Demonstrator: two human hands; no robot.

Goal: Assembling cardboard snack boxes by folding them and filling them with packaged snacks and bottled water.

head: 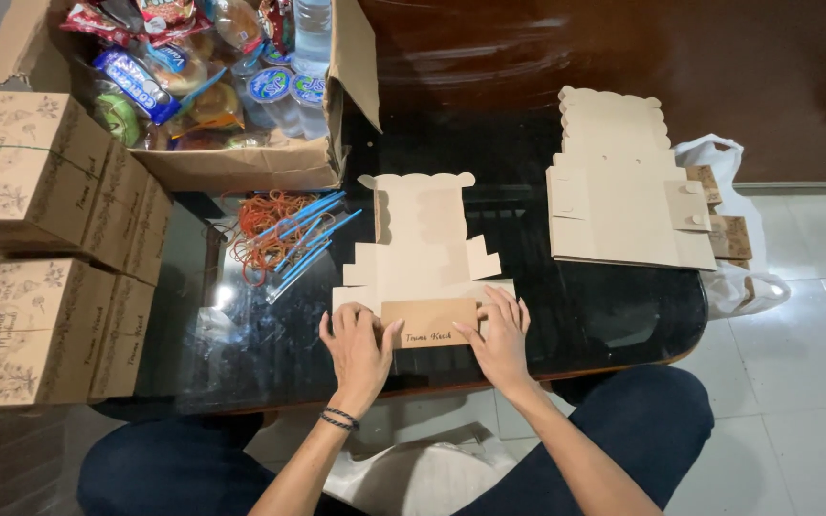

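A flat, unfolded kraft cardboard box blank [423, 244] with a scalloped far edge lies on the dark glass table [585, 315]. Its near flap [429, 321] is folded up towards me, printed side showing. My left hand [358, 349] presses the flap's left end with fingers spread flat. My right hand [501, 336] presses the right end the same way. Neither hand grips anything; both lie flat on the cardboard.
A stack of flat box blanks [619, 196] lies at the right over a white plastic bag [743, 277]. Orange rubber bands [265, 234] and blue straws [303, 239] lie left of centre. An open carton of snacks and water cups [241, 162] stands behind, and several assembled printed boxes [45, 248] are stacked at the left.
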